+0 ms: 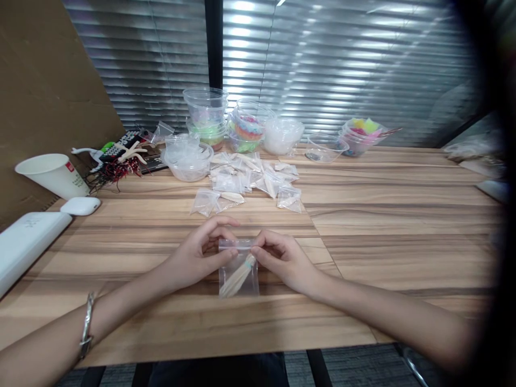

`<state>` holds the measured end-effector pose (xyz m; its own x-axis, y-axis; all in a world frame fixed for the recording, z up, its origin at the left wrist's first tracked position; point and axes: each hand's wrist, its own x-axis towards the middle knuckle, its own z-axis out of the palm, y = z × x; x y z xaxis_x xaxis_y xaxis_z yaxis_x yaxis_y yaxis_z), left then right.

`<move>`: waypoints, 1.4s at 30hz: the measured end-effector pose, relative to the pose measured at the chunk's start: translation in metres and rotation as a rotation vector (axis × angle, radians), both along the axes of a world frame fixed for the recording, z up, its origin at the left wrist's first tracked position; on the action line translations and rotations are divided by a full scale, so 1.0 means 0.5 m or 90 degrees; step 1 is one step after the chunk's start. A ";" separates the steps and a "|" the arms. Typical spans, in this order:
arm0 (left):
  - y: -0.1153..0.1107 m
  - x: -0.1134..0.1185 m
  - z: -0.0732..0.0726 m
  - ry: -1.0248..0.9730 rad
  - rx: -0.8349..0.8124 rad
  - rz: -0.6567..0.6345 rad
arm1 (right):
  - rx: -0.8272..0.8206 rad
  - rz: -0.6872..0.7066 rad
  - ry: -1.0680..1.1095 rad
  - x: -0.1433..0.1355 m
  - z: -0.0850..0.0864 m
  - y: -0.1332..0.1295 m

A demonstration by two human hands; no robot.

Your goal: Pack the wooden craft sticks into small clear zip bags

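Observation:
A small clear zip bag (pixel 250 286) hangs between my two hands, just above the front part of the wooden table. Inside it lies a slanted bundle of pale sticks or strips (pixel 237 279) with a light-green band near its upper end. My left hand (pixel 203 251) pinches the bag's upper left part between thumb and fingers. At the upper right corner, the thumb and forefinger of my right hand (pixel 284 258) close on the bag near the zip edge. A silver bracelet circles my left wrist.
Several filled zip bags (pixel 258 177) lie in a pile further back. Behind them stand clear plastic bowls (pixel 187 161), some holding coloured material. At left are a paper cup (pixel 54 174), a white earbud case (pixel 80 206) and a long white box (pixel 28 242). Window blinds close off the back.

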<state>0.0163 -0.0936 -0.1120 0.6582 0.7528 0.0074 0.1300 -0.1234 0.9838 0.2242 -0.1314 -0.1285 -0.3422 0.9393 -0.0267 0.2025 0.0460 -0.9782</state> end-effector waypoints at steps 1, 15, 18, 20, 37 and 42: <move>0.000 0.000 0.000 0.003 0.005 0.006 | 0.003 0.005 -0.007 0.000 0.000 0.001; 0.001 0.001 -0.008 -0.032 -0.028 0.032 | 0.026 0.002 -0.002 -0.004 -0.003 0.008; 0.000 0.003 -0.005 -0.045 -0.047 0.027 | 0.025 -0.004 -0.025 -0.005 -0.004 0.006; -0.001 0.005 -0.004 -0.043 -0.050 0.026 | 0.031 -0.012 -0.045 -0.006 -0.005 0.005; 0.001 0.007 -0.011 -0.018 -0.027 -0.006 | 0.045 -0.007 -0.076 -0.004 -0.006 0.003; 0.005 0.001 -0.017 0.002 -0.006 0.003 | 0.041 -0.003 -0.084 -0.001 -0.008 0.002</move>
<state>0.0168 -0.0911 -0.1206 0.6548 0.7558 -0.0020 0.1337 -0.1133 0.9845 0.2236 -0.1305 -0.1326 -0.3351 0.9421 -0.0102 0.3300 0.1072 -0.9379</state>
